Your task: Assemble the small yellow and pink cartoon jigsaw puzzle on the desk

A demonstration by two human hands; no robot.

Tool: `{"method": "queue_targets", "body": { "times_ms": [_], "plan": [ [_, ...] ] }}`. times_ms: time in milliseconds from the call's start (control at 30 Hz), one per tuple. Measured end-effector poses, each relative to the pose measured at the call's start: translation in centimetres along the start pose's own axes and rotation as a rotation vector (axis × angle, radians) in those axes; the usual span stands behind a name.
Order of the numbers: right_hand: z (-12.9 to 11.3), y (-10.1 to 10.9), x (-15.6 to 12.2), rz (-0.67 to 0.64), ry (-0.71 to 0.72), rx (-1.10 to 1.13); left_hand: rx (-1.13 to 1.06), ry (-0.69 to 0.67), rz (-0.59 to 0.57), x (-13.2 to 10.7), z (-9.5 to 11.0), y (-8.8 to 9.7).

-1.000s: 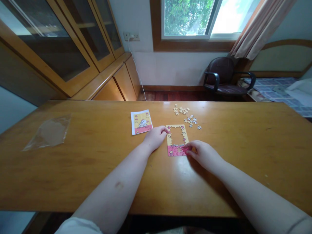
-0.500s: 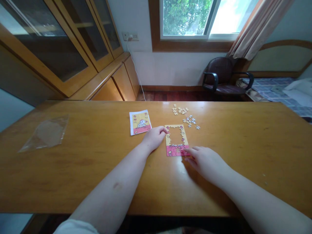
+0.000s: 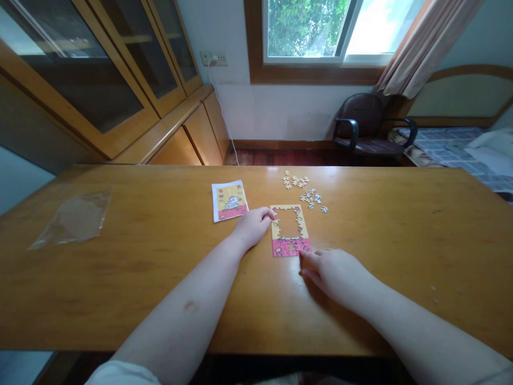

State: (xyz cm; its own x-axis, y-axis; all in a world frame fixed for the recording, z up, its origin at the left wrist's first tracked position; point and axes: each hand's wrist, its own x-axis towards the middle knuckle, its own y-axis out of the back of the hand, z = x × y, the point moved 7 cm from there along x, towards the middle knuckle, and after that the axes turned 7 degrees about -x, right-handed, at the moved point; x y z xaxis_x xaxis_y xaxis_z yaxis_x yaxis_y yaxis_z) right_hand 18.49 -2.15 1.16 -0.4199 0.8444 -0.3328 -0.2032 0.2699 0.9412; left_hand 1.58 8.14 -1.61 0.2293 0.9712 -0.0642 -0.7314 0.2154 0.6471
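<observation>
A small jigsaw puzzle (image 3: 290, 231) lies on the wooden table (image 3: 160, 278), its yellow border and pink bottom strip joined and its middle bare. My left hand (image 3: 253, 227) rests at the puzzle's left edge, fingers curled against the top left corner. My right hand (image 3: 336, 272) lies just below the puzzle's bottom right corner, fingers stretched flat toward it, holding nothing I can see. Loose puzzle pieces (image 3: 305, 191) are scattered beyond the puzzle. A picture card (image 3: 229, 200) showing the finished image lies to the left.
A clear plastic bag (image 3: 74, 218) lies at the table's far left. Beyond the table stand wooden glass-door cabinets (image 3: 120, 80), a dark armchair (image 3: 371, 128) under a window, and a bed (image 3: 468, 144) at the right.
My right hand has drawn back from the puzzle's bottom right corner toward me and its fingers have flattened. My left hand has stayed at the left edge.
</observation>
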Motion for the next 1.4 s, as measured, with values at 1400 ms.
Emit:
{"method": "queue_targets", "body": {
  "times_ms": [1400],
  "plan": [
    [-1.0, -1.3, 0.4, 0.062, 0.017, 0.024, 0.017, -0.017, -0.005, -0.1, 0.0, -0.1]
  ]
}}
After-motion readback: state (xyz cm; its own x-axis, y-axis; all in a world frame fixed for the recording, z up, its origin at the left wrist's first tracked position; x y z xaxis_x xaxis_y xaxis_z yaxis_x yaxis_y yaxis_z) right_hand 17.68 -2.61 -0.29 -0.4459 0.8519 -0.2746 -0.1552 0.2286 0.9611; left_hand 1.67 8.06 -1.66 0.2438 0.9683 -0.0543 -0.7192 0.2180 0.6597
